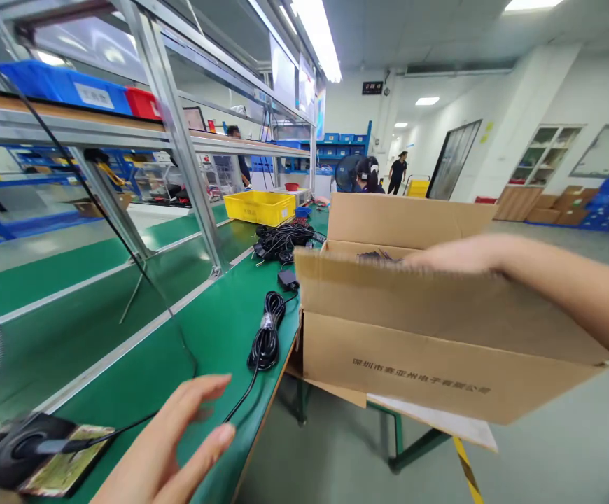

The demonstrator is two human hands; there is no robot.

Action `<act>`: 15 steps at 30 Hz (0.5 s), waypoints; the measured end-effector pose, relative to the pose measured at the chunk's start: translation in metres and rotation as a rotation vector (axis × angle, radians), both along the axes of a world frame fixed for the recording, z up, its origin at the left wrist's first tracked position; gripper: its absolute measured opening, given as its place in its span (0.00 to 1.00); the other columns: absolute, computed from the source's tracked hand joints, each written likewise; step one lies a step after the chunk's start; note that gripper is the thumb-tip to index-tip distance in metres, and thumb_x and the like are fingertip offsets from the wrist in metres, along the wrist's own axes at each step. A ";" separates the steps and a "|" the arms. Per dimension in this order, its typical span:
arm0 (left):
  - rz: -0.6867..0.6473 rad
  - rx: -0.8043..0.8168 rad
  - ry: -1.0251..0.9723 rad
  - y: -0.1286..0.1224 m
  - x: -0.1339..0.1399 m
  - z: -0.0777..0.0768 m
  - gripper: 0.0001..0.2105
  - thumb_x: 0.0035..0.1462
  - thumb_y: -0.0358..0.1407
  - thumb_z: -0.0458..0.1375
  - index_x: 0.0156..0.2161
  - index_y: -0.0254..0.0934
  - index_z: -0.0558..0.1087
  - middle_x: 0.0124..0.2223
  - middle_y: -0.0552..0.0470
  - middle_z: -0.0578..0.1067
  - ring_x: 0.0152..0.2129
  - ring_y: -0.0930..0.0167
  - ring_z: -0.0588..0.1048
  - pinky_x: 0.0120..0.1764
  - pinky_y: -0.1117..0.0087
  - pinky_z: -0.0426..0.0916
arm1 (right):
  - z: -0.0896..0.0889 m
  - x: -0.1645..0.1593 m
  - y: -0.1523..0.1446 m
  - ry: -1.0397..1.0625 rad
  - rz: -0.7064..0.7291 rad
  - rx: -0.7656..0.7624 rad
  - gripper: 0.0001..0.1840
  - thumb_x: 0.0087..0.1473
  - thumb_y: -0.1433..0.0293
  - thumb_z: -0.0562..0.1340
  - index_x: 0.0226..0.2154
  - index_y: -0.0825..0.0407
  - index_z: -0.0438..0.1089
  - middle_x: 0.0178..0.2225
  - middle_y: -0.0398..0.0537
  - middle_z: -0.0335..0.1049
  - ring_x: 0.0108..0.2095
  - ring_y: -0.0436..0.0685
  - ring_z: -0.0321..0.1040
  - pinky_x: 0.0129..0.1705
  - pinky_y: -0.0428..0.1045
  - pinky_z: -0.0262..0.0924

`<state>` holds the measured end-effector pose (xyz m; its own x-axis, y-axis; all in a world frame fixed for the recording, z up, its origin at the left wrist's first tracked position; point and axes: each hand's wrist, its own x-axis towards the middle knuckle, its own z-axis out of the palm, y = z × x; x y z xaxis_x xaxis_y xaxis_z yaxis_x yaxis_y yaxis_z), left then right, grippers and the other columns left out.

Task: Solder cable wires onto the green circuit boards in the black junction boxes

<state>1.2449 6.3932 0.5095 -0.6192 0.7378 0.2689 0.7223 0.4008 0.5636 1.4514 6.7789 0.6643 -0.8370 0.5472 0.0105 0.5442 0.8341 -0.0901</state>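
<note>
My left hand is above the green workbench, thumb and fingers apart and nothing between them. Just beyond it lies a black cable coil, tied in the middle, with a small black box-shaped part near its far end. One strand of cable runs from the coil back toward my left hand. My right hand reaches over the near flap into an open cardboard box. The flap hides its fingers, so I cannot see what they touch. A bit of dark contents shows inside the box.
Behind the coil, a pile of black cables lies by a yellow bin. A metal frame post rises at the left. A black round device with a plug sits at the lower left. People are farther back.
</note>
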 end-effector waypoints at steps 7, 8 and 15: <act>-0.379 0.054 0.278 0.141 0.028 0.050 0.37 0.53 0.57 0.54 0.63 0.36 0.57 0.64 0.41 0.58 0.61 0.58 0.57 0.62 0.54 0.54 | -0.102 0.043 -0.087 -0.174 0.417 -0.074 0.25 0.50 0.51 0.61 0.49 0.41 0.69 0.48 0.46 0.71 0.45 0.58 0.70 0.39 0.51 0.67; -0.440 -0.021 0.336 0.156 0.031 0.041 0.45 0.47 0.59 0.58 0.63 0.34 0.55 0.65 0.38 0.56 0.62 0.55 0.54 0.62 0.51 0.51 | -0.096 0.035 -0.082 -0.186 0.426 -0.075 0.22 0.52 0.53 0.59 0.48 0.43 0.70 0.46 0.46 0.72 0.43 0.56 0.71 0.40 0.50 0.66; -0.346 -0.155 0.503 0.196 0.041 -0.010 0.54 0.27 0.59 0.69 0.58 0.28 0.61 0.58 0.33 0.63 0.57 0.50 0.60 0.59 0.46 0.54 | -0.090 -0.082 0.033 -0.199 0.156 0.167 0.13 0.54 0.68 0.59 0.41 0.57 0.72 0.43 0.55 0.72 0.44 0.59 0.69 0.48 0.52 0.62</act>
<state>1.2863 6.5896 0.5000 -0.1635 0.9266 0.3388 0.9863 0.1465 0.0751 1.3694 6.8122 0.5747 -0.9055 0.4160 -0.0836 0.4011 0.9035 0.1510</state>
